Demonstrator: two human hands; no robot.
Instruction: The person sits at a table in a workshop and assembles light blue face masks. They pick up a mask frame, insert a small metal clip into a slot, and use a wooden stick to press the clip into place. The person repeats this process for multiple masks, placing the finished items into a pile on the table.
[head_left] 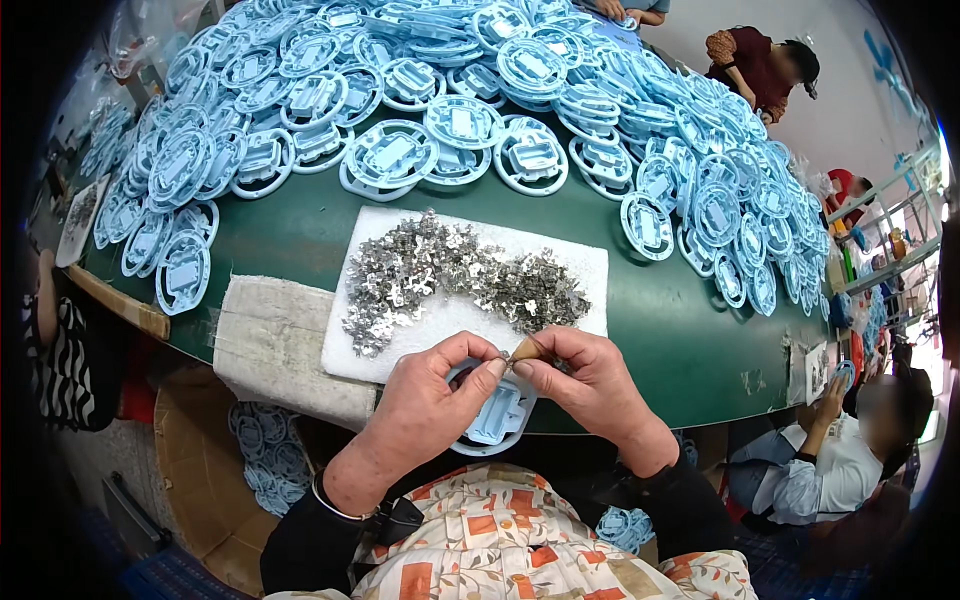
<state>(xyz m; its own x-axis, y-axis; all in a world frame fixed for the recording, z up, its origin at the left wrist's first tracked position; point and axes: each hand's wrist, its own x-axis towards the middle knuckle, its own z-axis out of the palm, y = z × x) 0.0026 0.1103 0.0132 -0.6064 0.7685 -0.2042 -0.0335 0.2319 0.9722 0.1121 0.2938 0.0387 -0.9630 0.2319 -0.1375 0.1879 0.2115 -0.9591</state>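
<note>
My left hand [425, 400] and my right hand [592, 385] meet above the table's near edge, thumb and index finger of each pinched together. Between the fingertips is a small metal piece [508, 358], mostly hidden by them. A tan cover sits on a fingertip of the right hand. Just below the hands, a light blue plastic steering-wheel-shaped part [497, 418] rests at the edge, its upper portion hidden by the fingers. Right beyond them, a heap of small silvery metal pieces [415, 270] lies on a white foam sheet [585, 255].
Many blue plastic parts [390, 155] are piled across the far side of the green table [690, 340]. A folded pale cloth [275, 330] lies left of the foam. Below left stands a cardboard box [190, 480] with more blue parts. Other people sit at the right, far side and left.
</note>
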